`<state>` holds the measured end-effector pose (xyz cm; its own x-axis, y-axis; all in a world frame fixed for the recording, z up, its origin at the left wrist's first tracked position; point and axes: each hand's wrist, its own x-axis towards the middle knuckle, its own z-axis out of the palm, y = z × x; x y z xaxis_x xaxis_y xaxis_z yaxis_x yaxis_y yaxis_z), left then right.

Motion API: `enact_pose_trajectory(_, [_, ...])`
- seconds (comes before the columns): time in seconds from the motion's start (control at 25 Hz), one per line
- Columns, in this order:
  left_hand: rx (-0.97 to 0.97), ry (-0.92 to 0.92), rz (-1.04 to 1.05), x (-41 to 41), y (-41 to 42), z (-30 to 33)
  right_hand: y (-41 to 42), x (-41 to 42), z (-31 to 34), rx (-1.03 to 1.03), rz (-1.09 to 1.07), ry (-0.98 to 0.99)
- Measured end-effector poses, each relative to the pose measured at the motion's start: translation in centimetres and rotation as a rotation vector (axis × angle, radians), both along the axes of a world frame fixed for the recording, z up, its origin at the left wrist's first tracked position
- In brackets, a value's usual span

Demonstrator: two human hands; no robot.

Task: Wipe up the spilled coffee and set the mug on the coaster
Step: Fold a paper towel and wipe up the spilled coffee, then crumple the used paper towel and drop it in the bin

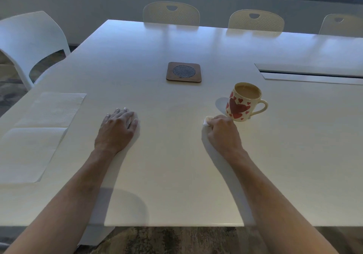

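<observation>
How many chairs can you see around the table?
4. One white chair stands at the table's left side. Three cream chairs line the far side: one, another, and a third cut off at the right. More may be hidden.

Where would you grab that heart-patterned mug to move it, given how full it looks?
Probably by the handle. The mug stands upright, its handle pointing right, clear of other things, so the right hand could come in from the right side. That hand now grips a crumpled napkin just in front of the mug. The coffee sits near the rim, so keeping it level seems wise.
</observation>
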<state>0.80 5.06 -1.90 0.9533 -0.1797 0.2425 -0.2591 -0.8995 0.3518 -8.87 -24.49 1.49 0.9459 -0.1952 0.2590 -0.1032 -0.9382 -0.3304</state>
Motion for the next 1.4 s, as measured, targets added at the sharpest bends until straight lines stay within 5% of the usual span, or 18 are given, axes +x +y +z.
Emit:
enact_pose_trajectory(0.28, [-0.001, -0.009, 0.006, -0.2, -0.2, 0.0, 2.0, 6.4, 0.9, -0.067, -0.086, 0.047])
enact_pose_trajectory(0.6, [0.001, -0.023, 0.008, 0.0, -0.2, 0.1, 6.8, 7.8, 0.8, -0.152, 0.284, 0.087])
enact_pose_trajectory(0.84, [-0.012, -0.03, -0.002, 0.0, -0.1, 0.2, 7.9, 4.4, 0.7, 0.096, 0.548, 0.075])
enact_pose_trajectory(1.2, [-0.045, -0.051, -0.026, -0.4, -0.1, 0.4, 6.1, -1.6, 1.8, 0.052, 0.567, 0.144])
enact_pose_trajectory(1.4, [-0.296, -0.146, -0.161, -2.6, -0.8, 1.6, 5.9, -2.8, 3.0, 0.236, 0.629, 0.305])
